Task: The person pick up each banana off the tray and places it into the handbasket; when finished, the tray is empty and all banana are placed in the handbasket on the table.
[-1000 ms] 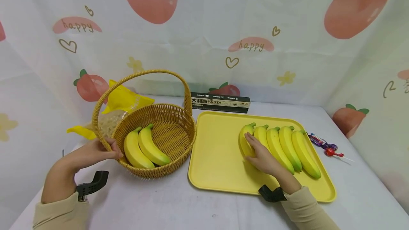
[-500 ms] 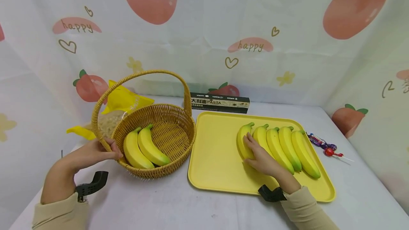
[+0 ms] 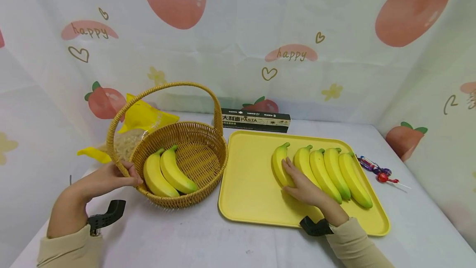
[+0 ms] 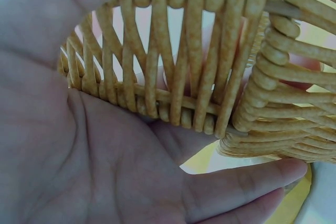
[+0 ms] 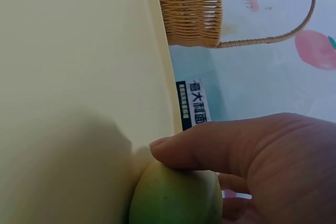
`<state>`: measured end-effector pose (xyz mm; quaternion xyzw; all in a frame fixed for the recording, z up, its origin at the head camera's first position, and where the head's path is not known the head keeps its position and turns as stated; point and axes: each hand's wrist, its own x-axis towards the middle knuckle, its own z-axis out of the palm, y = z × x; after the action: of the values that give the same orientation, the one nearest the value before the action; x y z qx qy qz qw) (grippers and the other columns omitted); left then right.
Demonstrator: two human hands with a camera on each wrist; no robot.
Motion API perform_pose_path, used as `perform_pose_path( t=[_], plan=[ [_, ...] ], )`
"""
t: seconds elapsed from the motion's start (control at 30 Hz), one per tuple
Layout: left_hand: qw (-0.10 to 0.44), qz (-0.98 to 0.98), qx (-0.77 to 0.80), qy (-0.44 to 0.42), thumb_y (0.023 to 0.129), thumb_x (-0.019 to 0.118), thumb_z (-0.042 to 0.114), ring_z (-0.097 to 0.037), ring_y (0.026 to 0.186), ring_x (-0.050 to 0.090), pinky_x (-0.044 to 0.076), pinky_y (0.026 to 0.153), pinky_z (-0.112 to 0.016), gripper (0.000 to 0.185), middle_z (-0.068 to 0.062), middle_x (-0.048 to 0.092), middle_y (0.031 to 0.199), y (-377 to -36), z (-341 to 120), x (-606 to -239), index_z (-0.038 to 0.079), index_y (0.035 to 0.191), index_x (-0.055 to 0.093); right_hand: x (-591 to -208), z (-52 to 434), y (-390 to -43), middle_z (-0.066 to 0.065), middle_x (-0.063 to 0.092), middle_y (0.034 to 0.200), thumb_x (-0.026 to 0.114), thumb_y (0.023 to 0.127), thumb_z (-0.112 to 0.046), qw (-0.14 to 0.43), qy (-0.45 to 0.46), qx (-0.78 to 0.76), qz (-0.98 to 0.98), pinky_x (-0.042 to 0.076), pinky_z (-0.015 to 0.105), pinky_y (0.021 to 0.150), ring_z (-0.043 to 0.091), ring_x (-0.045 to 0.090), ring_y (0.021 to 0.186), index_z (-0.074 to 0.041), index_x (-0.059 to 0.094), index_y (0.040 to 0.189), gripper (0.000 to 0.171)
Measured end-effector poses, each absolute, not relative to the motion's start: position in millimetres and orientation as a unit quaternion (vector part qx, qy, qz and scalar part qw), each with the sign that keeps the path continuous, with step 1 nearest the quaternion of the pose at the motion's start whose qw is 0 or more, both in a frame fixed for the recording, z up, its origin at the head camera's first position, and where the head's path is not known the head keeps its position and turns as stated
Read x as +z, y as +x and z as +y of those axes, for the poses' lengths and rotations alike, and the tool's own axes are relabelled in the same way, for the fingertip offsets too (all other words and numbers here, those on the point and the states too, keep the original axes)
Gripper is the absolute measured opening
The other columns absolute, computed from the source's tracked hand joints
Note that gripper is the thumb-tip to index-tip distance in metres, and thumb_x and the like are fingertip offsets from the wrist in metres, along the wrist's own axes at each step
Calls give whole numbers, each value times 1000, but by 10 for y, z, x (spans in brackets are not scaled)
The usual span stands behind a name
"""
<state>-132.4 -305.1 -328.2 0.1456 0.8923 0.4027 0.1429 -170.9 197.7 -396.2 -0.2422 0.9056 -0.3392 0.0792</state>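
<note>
A wicker basket [image 3: 220, 146] with a tall handle stands at the left, two yellow bananas [image 3: 168, 173] inside it. My left hand [image 3: 126, 175] grips its near-left rim; the left wrist view shows the weave [image 4: 173, 77] between thumb and fingers, with my left hand [image 4: 79, 145] filling the frame. On the yellow tray [image 3: 249, 181] lies a row of several bananas [image 3: 334, 173]. My right hand [image 3: 295, 181] curls over the leftmost banana [image 3: 278, 163], which lies slightly apart from the others. In the right wrist view my right hand [image 5: 252, 156] wraps its greenish end [image 5: 176, 195].
A dark pasta box [image 3: 255, 120] lies behind the tray against the printed backdrop. A yellow snack bag [image 3: 143, 117] sits behind the basket. Wrapped lollipops [image 3: 377, 171] lie right of the tray. The backdrop closes in the table's back and sides.
My right hand has drawn the leftmost banana a little to the left, opening a gap from the row. The left hand and basket have stayed put.
</note>
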Motion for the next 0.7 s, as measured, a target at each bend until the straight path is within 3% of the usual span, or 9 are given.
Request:
perform_pose_path(
  t=[0.23,0.7],
  plan=[
    [142,891,404,146,89,61,20,-17,77,53,42,69,-23,21,-4,60,75,-1308,-3043,-3268,2,80,55,-3995,1947,-1707,32,5,151,56,89,-1,80,-240,-343,904,15,60,108,47,8,138,10,12,144,72],
    [143,889,411,141,89,61,19,-13,76,52,41,69,-24,21,-7,58,74,-1303,-3026,-3266,1,81,55,-3890,1866,-1690,26,25,149,59,88,-4,49,-273,-344,897,24,55,107,41,23,137,8,26,143,65]
  ],
)
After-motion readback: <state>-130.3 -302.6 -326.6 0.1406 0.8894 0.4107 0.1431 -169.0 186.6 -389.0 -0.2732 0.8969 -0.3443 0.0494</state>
